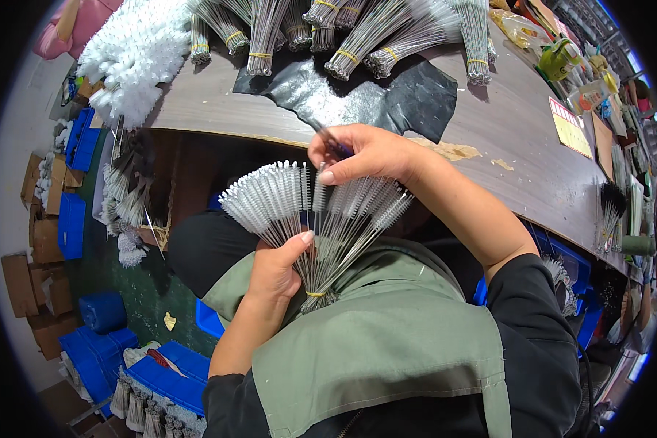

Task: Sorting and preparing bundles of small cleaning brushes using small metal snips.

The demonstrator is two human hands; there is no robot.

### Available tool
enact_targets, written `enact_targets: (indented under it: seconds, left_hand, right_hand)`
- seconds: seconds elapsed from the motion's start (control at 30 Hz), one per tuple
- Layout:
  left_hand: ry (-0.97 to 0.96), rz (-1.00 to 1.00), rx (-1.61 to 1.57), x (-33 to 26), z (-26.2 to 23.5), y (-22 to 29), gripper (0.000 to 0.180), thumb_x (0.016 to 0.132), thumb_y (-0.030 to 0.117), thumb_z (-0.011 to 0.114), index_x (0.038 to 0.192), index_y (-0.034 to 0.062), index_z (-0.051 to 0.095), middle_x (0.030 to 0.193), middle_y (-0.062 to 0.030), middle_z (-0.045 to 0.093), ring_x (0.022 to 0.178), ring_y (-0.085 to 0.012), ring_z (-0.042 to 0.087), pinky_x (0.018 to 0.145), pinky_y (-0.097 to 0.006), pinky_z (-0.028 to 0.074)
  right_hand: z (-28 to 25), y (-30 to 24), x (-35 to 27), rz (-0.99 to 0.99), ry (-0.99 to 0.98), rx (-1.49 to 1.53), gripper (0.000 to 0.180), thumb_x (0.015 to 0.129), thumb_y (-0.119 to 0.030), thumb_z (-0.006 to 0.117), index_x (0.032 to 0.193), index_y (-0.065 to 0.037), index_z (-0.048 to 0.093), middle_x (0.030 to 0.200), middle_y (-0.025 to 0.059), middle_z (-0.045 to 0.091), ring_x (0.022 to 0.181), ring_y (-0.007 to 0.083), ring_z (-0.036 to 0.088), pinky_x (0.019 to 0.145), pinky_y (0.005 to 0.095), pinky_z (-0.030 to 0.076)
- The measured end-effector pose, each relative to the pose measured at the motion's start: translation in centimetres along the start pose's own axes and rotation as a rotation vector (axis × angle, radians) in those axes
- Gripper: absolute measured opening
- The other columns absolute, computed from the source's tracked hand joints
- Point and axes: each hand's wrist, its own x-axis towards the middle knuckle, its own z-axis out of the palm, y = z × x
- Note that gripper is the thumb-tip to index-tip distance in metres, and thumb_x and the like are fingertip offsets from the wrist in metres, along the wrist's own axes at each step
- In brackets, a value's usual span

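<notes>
A fanned bundle of thin wire tube brushes (270,193) with white bristles stands over my lap, bound near the bottom by a yellow rubber band (315,294). My left hand (276,270) is closed round the wire stems, its thumb pressed across them. Above the bristle tips, my right hand (365,155) is curled with thumb and fingers together. A dark slim tool (334,144) is in its grip, blurred and partly hidden by the fingers. The right fingertips are beside one brush standing in the middle gap of the fan.
On the table (219,109) ahead lie several banded brush bundles (270,36), a black sheet (416,91) and a white bristle heap (135,55). Blue bins (175,376) and cardboard boxes (47,241) stand at left. A person in pink (87,22) is at the far left.
</notes>
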Motion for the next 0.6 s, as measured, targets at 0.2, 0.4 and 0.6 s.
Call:
enact_targets:
  seconds: [0.2,0.4,0.6]
  left_hand:
    - [-0.017,0.018,0.02,-0.1,0.3,0.3,0.028,0.073,0.001,0.068,0.099,0.0019,0.059,0.087,-0.0049,0.061,0.072,-0.0139,0.059,0.064,-0.027,0.049]
    - [-0.047,-0.004,0.032,-0.3,0.4,0.7,0.039,0.073,0.001,0.069,0.11,0.0018,0.055,0.088,-0.0053,0.062,0.074,-0.014,0.059,0.064,-0.027,0.049]
    - [-0.001,-0.022,0.041,-0.3,0.5,0.9,0.035,0.07,0.003,0.07,0.102,0.0017,0.056,0.083,-0.0066,0.062,0.071,-0.0166,0.06,0.066,-0.031,0.051]
  right_hand:
    - [-0.5,0.2,0.2,0.056,-0.088,-0.033,0.027,0.072,-0.018,0.076,0.086,-0.005,0.058,0.077,-0.0048,0.051,0.072,0.005,0.047,0.07,0.0211,0.039]
    - [-0.4,-0.4,0.2,0.028,-0.11,0.031,0.027,0.073,-0.022,0.077,0.083,-0.005,0.058,0.077,-0.0024,0.056,0.074,0.0065,0.049,0.07,0.0221,0.039]
    - [-0.5,0.1,0.3,-0.015,-0.106,-0.031,0.029,0.077,-0.027,0.074,0.09,-0.006,0.059,0.078,-0.0041,0.054,0.076,0.0057,0.049,0.07,0.022,0.041]
